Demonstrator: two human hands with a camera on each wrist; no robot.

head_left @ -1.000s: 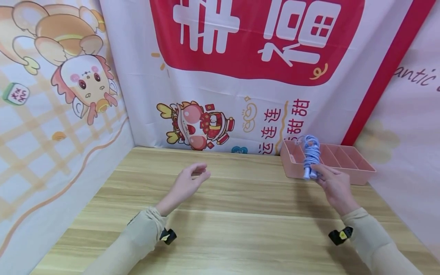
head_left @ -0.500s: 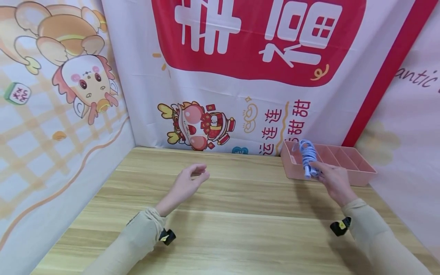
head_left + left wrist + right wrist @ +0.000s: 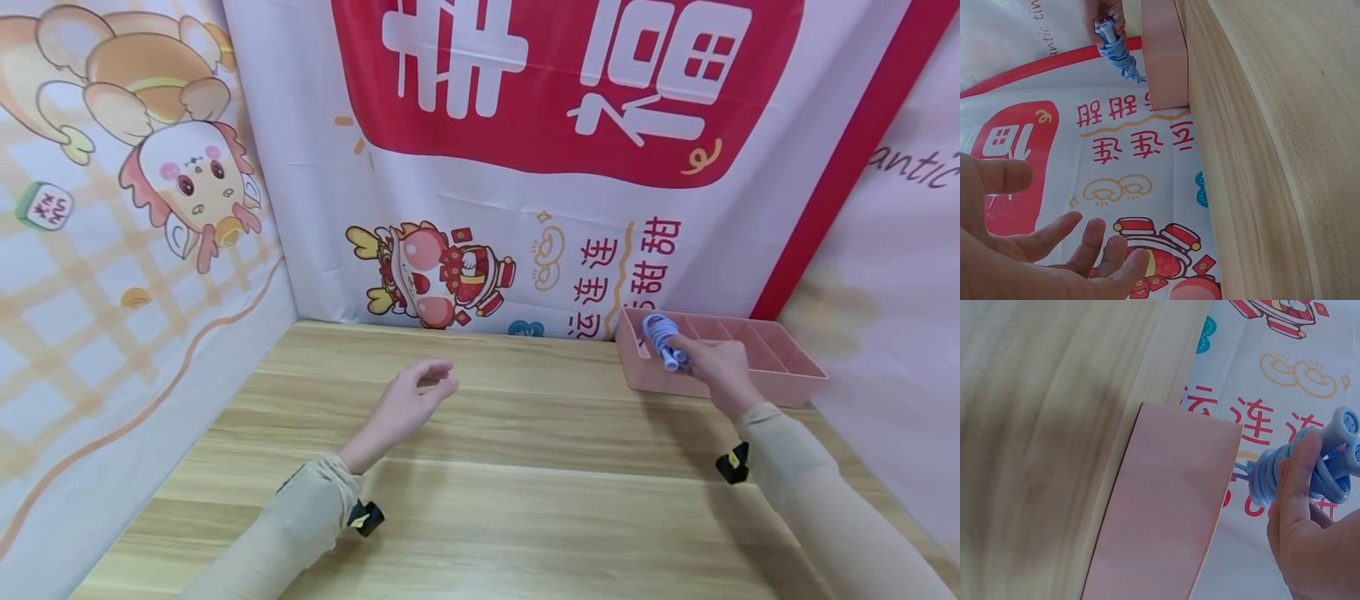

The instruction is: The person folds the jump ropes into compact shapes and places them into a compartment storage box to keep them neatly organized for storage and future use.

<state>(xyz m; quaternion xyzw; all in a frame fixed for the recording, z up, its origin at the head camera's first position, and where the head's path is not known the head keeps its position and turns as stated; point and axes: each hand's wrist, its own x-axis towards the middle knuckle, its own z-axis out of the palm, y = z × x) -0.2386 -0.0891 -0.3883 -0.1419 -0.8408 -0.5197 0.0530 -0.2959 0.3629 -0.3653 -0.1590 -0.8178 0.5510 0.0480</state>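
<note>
A light blue jump rope (image 3: 658, 332), wound into a bundle with its two handles side by side, is pinched in my right hand (image 3: 717, 367). The bundle is over the left end of a pink divided box (image 3: 783, 386), above its rim. In the right wrist view, thumb and fingers grip the jump rope (image 3: 1265, 476) close to its handles, and a loop of cord reaches the edge of the box (image 3: 1166, 500). My left hand (image 3: 408, 402) hovers over the wooden table with relaxed, slightly bent fingers and nothing in them; the left wrist view shows its palm (image 3: 1035, 269).
The pink box stands at the table's back right, against a printed cloth backdrop (image 3: 315, 250). Dividers split it into several compartments. Printed cloth walls enclose the left and right sides of the wooden table (image 3: 510, 517).
My right hand has moved forward and slightly left, and the jump rope has tipped from upright to lower over the box's left compartment. The left hand has stayed in place.
</note>
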